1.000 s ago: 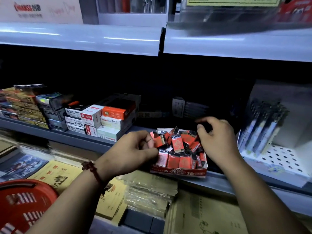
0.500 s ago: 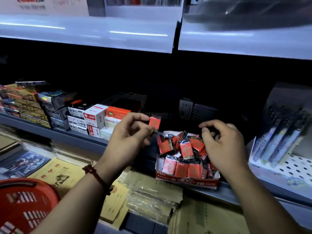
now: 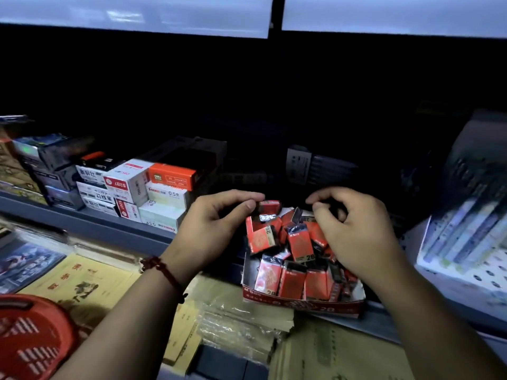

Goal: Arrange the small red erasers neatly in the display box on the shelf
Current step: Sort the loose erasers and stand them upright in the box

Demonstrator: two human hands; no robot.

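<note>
Nearest you, the display box (image 3: 301,305) sits at the shelf (image 3: 109,229) edge, and its near row of red erasers (image 3: 292,281) stands upright, side by side. Behind that 1 row the others lie tumbled at all angles, so I judge most of the job is left. Your left hand (image 3: 214,229) pinches 1 eraser (image 3: 270,207) between thumb and forefinger over the box's far left corner. Your right hand (image 3: 356,237) hovers curled over the far right; whether it holds anything, I cannot tell

light: dim | glare: upper shelf (image 3: 137,15) | recess (image 3: 247,91): black | right edge: blurred, perhaps motion
</note>
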